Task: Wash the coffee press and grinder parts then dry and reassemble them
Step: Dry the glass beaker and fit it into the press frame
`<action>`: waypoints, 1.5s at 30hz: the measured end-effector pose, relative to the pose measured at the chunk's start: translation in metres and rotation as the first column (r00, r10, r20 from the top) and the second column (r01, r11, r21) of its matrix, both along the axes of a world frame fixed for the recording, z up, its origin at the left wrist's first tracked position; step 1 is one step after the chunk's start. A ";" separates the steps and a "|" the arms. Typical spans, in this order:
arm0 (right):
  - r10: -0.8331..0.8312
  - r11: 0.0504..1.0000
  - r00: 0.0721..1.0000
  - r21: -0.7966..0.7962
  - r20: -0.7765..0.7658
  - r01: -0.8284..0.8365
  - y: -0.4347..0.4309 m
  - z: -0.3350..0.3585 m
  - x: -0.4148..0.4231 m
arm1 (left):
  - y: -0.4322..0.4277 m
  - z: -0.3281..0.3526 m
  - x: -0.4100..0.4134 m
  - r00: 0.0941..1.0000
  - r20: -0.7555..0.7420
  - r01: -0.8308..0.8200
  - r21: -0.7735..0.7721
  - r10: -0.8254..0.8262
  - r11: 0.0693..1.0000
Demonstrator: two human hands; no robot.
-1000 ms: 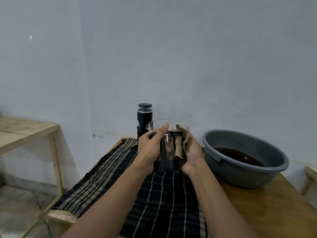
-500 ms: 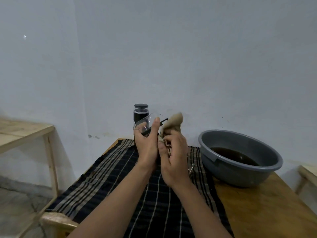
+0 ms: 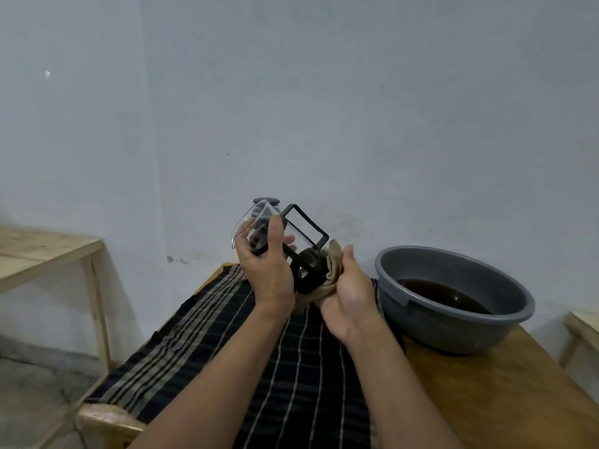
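Coffee press: off the counter, tilted, its glass mouth towards 10 o'clock and its black base towards 4 o'clock; the black handle frame faces up.
Left grip: wrapped round the middle of the coffee press, thumb across the glass, carrying its weight.
Right grip: cups a beige rag and holds it against the base of the press, thumb raised alongside.
Grinder: stands behind the press at 12 o'clock; only its dark lid shows past the glass.
Basin: grey, round, at 3 o'clock of the grips, holding dark brown water.
Plaid cloth: dark with pale stripes, spread under both forearms, its left edge hanging over the side.
Counter: bare wood beneath and in front of the basin.
Wooden stand: well apart at 9 o'clock, against the wall.
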State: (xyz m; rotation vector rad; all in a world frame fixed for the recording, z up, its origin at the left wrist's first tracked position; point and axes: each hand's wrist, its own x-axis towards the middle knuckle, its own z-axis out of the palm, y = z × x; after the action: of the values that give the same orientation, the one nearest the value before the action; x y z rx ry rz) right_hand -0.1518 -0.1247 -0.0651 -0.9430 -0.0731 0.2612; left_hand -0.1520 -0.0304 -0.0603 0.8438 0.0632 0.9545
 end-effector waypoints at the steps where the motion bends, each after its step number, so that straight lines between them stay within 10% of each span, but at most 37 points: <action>1: 0.059 0.998 0.998 -0.027 -0.031 -0.059 -0.003 0.004 0.002 | 0.001 0.001 -0.001 0.999 0.019 -0.035 0.048 0.034 0.998; 5: 0.076 0.961 0.997 -0.269 0.024 -0.067 -0.005 -0.003 -0.004 | 0.005 0.004 -0.003 0.987 0.129 -0.117 0.209 0.091 0.971; 9: 0.051 0.991 0.999 -0.122 -0.010 -0.052 -0.006 -0.005 0.001 | 0.001 0.005 -0.002 0.984 0.168 -0.120 0.356 0.063 0.927; 15: -0.111 0.882 0.977 -0.435 0.184 0.182 0.010 -0.016 -0.004 | 0.017 -0.006 0.001 0.991 0.088 -0.115 0.222 0.097 0.968; 20: -0.413 0.841 0.841 -0.207 0.349 0.499 0.013 -0.014 -0.014 | 0.010 -0.001 -0.003 0.996 0.067 -0.062 0.184 0.050 0.981; 29: 0.140 0.979 0.957 -0.178 0.253 -0.097 -0.028 0.013 0.012 | 0.049 0.010 -0.015 0.743 -0.420 0.657 0.312 -0.521 0.686; 32: 0.118 0.993 0.982 -0.032 0.149 -0.115 -0.021 0.012 0.013 | 0.053 0.014 -0.014 0.697 -0.444 0.706 0.292 -0.562 0.645; 35: 0.017 0.990 0.989 -0.142 0.146 0.004 -0.010 0.014 0.014 | 0.046 0.015 -0.009 0.834 -0.435 0.535 0.489 -0.339 0.689; 37: -0.070 0.894 0.949 -0.402 0.307 0.197 -0.006 0.014 0.013 | 0.037 0.004 -0.009 0.885 -0.409 0.425 0.507 -0.225 0.750; 42: 0.053 0.286 0.760 -0.739 0.648 0.610 -0.017 0.023 0.019 | 0.024 -0.014 -0.007 0.894 -0.432 0.351 0.507 -0.120 0.787; 45: -0.218 0.409 0.678 -0.565 0.702 0.717 -0.027 0.027 0.022 | 0.021 -0.010 -0.005 0.938 -0.339 0.214 0.727 0.070 0.652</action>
State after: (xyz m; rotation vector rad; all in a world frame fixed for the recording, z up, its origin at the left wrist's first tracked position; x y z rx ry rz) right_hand -0.1294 -0.1517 -0.0380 -1.9341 -0.1863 -0.6413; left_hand -0.1565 -0.0095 -0.0701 1.7928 -0.0869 0.7286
